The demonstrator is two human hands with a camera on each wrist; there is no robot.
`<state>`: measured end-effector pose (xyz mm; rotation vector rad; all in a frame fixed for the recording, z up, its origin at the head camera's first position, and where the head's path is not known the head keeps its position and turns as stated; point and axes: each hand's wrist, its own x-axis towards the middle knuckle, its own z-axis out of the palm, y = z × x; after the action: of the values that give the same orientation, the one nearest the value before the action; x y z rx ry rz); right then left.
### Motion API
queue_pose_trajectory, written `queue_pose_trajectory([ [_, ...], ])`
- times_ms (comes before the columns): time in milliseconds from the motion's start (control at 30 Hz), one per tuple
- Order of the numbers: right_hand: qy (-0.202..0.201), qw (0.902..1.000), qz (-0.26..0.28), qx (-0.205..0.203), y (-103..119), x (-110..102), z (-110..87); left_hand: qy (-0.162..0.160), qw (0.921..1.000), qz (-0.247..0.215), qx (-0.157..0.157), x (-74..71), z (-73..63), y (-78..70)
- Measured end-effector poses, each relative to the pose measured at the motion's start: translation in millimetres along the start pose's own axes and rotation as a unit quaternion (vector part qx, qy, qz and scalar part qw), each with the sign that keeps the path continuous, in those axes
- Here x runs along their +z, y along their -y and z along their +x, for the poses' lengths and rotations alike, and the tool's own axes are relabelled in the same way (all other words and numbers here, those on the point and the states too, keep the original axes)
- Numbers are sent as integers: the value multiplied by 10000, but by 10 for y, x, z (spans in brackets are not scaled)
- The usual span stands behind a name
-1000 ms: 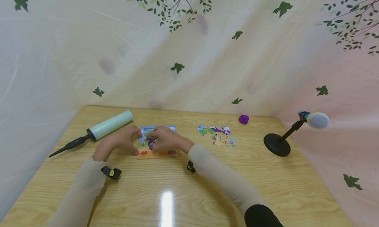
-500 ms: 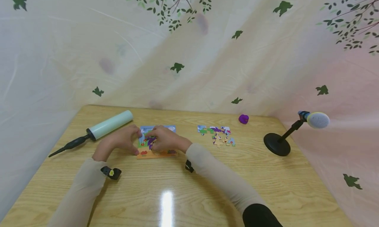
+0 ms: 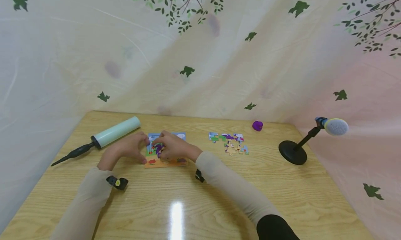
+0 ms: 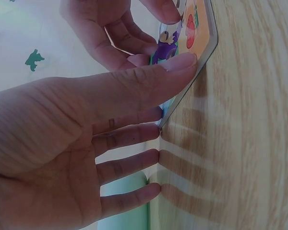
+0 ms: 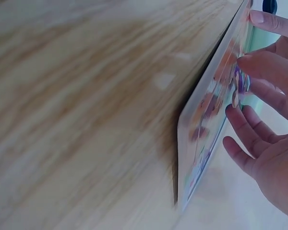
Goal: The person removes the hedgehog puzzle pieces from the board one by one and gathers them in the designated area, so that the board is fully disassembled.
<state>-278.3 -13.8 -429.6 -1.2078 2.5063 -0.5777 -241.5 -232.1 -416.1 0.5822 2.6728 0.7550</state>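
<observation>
A jigsaw puzzle board (image 3: 166,165) with an orange lower border lies flat on the table, its picture partly covered by both hands. My left hand (image 3: 130,148) stays at the board's left side. In the left wrist view its thumb (image 4: 180,63) rests on the orange border near a corner, while the other fingers extend straight, spread along the edge. Over the middle of the board, my right hand (image 3: 175,146) pinches a small puzzle piece (image 5: 235,93) between thumb and fingers. The piece stands tilted at the picture's surface in the right wrist view.
Several loose puzzle pieces (image 3: 230,149) lie right of the board. Behind them sits a small purple object (image 3: 258,126). A pale green cylinder with a black handle (image 3: 117,131) lies at the left. A round-headed device on a black stand (image 3: 292,152) stands at the right.
The right hand and forearm have shifted very slightly left over the board, with the knuckles a little higher. The left hand holds its place.
</observation>
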Motion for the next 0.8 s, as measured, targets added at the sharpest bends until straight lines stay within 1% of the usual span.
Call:
queue_pose_trajectory([
  [200,-2,9994,304,161,49,-21,-11,-29,10000,28,16,-2,-3,8],
  [333,-2,9995,258,177,68,-25,-7,-33,10000,72,59,-7,4,9],
  [467,-36,9998,150,100,68,-18,0,-31,9999,80,68,-11,12,26],
  [667,-98,9999,106,-6,75,-6,-1,-27,9999,158,42,12,38,64],
  [800,-117,9999,88,12,86,-6,-8,-3,9999,150,22,19,43,59],
])
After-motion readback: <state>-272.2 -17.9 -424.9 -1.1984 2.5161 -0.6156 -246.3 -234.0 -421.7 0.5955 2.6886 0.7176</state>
